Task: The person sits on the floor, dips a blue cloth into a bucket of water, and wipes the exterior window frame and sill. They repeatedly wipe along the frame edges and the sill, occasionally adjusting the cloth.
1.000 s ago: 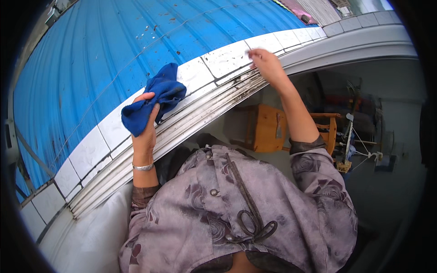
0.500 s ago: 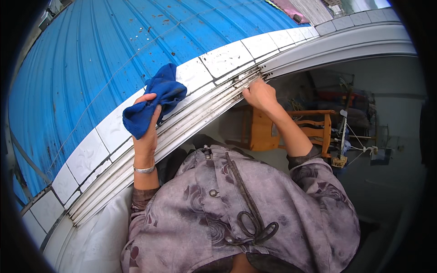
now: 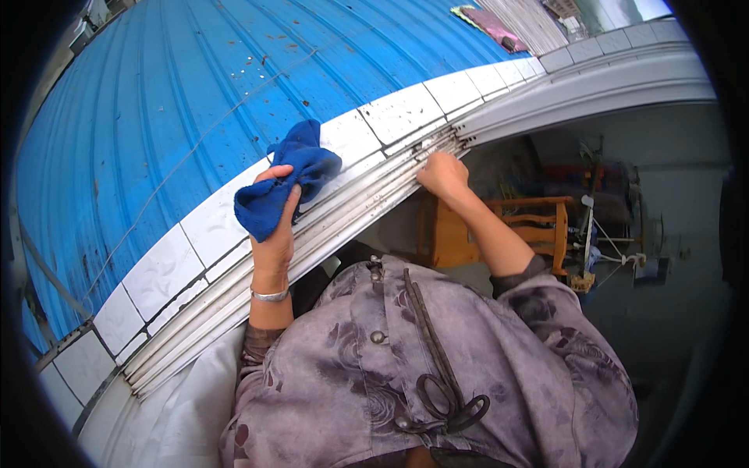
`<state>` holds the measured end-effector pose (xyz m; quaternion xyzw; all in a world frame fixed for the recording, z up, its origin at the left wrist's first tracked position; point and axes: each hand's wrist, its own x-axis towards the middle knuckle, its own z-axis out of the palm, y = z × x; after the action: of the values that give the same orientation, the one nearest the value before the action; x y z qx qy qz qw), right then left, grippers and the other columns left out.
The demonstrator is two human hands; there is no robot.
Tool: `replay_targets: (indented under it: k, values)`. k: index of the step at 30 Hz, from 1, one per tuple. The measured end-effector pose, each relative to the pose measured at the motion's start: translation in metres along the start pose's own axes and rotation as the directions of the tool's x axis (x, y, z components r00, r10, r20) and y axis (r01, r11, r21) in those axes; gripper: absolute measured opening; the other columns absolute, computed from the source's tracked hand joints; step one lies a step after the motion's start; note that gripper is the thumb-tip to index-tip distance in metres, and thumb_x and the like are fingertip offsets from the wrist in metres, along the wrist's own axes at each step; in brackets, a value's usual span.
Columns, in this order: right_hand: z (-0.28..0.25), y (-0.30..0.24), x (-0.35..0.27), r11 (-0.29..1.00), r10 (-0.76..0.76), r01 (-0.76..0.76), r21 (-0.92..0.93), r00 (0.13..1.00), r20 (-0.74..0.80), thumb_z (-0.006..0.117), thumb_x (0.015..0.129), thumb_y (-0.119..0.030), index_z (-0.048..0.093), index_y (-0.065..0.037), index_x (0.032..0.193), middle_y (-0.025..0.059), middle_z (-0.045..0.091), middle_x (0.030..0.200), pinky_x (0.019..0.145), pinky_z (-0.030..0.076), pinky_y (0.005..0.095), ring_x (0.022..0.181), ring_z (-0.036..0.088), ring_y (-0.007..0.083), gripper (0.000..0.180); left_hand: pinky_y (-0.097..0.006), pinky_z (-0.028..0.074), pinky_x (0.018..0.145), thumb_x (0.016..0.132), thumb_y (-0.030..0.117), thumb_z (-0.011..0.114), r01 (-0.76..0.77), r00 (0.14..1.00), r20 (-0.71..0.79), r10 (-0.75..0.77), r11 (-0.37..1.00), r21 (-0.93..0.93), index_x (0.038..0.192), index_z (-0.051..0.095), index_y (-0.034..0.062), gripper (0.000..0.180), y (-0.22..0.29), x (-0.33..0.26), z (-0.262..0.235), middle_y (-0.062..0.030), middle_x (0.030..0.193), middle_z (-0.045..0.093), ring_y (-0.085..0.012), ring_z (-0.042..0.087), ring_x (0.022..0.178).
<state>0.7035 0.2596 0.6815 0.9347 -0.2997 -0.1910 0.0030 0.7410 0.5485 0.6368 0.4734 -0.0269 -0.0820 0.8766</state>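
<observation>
I see left hand (image 3: pixel 275 243) clamped on blue cloth (image 3: pixel 310 166) over tiled sill (image 3: pixel 164 269); cloth's long axis slants steeper than window track (image 3: pixel 373 192). Right hand (image 3: pixel 445 175) at track's inner edge, right of cloth; fingertips hidden, grip I cannot tell.

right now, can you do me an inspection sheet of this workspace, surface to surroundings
Surface: white tiled ledge with dark joints, beside a pale, grooved track.
Things in use: blue cloth, bunched up.
Clutter: dark grime in the track near the right hand.
Hands: left hand grips the cloth; right hand curled at the track's inner edge, fingertips hidden.
Cables: thin line across the roof; type unclear.
Surroundings: blue ribbed roof outside; wooden chair in the dim room.
</observation>
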Motion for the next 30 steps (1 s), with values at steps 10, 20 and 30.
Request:
replay_targets:
  k: [10, 20, 30]
  values:
    - [-0.045, -0.004, 0.023, 0.821, -0.092, 0.252, 0.512, 0.943, -0.319, 0.060, 0.076, -0.022, 0.066, -0.001, 0.070, 0.0129, 0.058, 0.056, 0.062, 0.050, 0.0373, 0.060, 0.064, 0.0266, 0.023, -0.027, 0.041, 0.093, 0.082, -0.006, 0.064, -0.088, 0.996, -0.006, 0.091, 0.974, 0.210, 0.107, 0.062, 0.0038, 0.027, 0.005, 0.000, 0.001, -0.0045, 0.111, 0.059, -0.0143, 0.053, 0.105]
    - [-0.074, 0.027, 0.050, 0.818, -0.380, 0.522, 0.241, 0.805, -0.455, 0.058, 0.083, -0.006, 0.067, -0.005, 0.104, 0.0119, 0.063, 0.095, 0.072, 0.049, 0.0310, 0.088, 0.063, 0.0225, 0.023, -0.030, 0.038, 0.101, 0.081, -0.006, 0.066, -0.044, 0.998, -0.039, 0.049, 0.991, 0.130, 0.114, 0.059, 0.0040, 0.035, 0.005, 0.005, -0.002, -0.0053, 0.117, 0.056, -0.0161, 0.053, 0.111]
    - [-0.001, 0.017, 0.042, 0.951, -0.267, 0.296, 0.085, 0.930, -0.251, 0.063, 0.075, -0.028, 0.069, -0.001, 0.076, 0.0158, 0.062, 0.083, 0.071, 0.050, 0.0451, 0.080, 0.061, 0.0339, 0.028, -0.029, 0.038, 0.100, 0.080, -0.008, 0.064, -0.050, 0.999, 0.033, 0.043, 0.964, 0.262, 0.111, 0.059, 0.0031, 0.033, 0.003, 0.005, 0.020, -0.0058, 0.117, 0.055, -0.0156, 0.052, 0.110]
